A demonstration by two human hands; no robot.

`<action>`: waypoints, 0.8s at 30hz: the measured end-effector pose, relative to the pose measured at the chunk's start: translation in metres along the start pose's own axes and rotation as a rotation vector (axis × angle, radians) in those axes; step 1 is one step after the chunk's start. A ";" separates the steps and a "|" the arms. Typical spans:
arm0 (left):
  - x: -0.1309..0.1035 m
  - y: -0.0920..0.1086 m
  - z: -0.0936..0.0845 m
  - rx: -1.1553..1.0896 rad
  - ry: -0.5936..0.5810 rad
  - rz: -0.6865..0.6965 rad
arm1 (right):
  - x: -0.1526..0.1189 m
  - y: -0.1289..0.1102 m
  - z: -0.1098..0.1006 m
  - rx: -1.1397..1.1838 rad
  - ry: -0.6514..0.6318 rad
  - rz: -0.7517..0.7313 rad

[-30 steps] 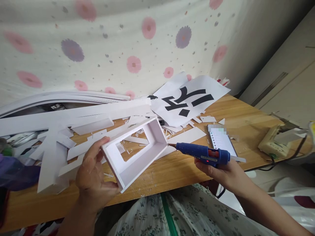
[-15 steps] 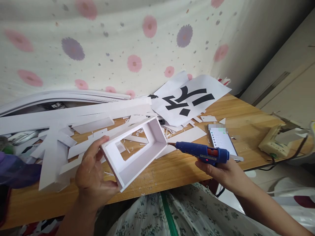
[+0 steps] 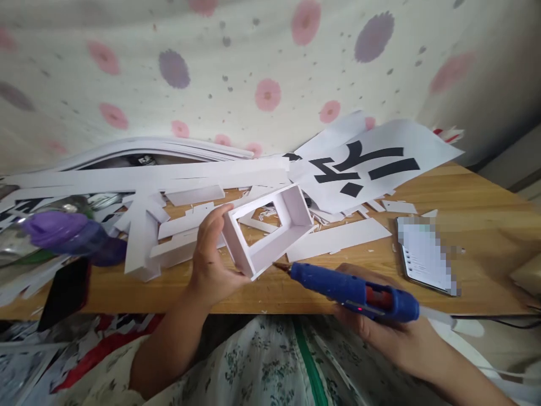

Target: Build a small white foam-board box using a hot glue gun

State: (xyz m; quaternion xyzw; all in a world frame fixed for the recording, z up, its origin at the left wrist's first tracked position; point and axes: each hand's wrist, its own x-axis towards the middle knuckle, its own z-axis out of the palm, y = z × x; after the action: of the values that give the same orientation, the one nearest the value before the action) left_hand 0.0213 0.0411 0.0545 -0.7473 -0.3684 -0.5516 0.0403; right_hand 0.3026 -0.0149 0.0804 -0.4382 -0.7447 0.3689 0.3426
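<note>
A white foam-board box frame (image 3: 270,241), open on the side facing me and with a rectangular hole through its back, is tilted above the table. My left hand (image 3: 213,265) grips its left end, thumb along the bottom edge and fingers behind. In my right hand (image 3: 376,321) is a blue hot glue gun (image 3: 338,285), its red light lit and a glue stick poking out of the rear. The metal nozzle is at the frame's lower front edge; whether it touches I cannot tell.
White board strips and offcuts (image 3: 192,220) cover the wooden table (image 3: 486,225). Printed paper with black characters (image 3: 363,169) lies at the back. A lit phone (image 3: 426,254) sits right; a purple bottle (image 3: 71,234) and dark phone (image 3: 65,293) are left.
The view has swung left. The glue gun's nozzle has gone from the frame's right corner to its lower front edge, toward my left hand. Both hands keep their hold.
</note>
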 end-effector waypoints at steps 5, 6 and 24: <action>-0.003 -0.003 0.002 -0.049 -0.041 0.032 | 0.012 -0.016 0.013 0.021 -0.095 -0.142; -0.003 -0.001 0.002 -0.050 -0.047 0.022 | 0.012 -0.017 0.014 0.018 -0.098 -0.145; -0.001 0.000 -0.002 -0.078 -0.057 0.011 | 0.007 -0.010 0.011 -0.056 -0.059 -0.145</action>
State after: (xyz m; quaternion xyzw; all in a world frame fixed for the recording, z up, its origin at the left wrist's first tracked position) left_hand 0.0201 0.0397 0.0548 -0.7659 -0.3434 -0.5436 0.0037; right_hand 0.2863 -0.0148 0.0848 -0.3817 -0.7942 0.3348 0.3339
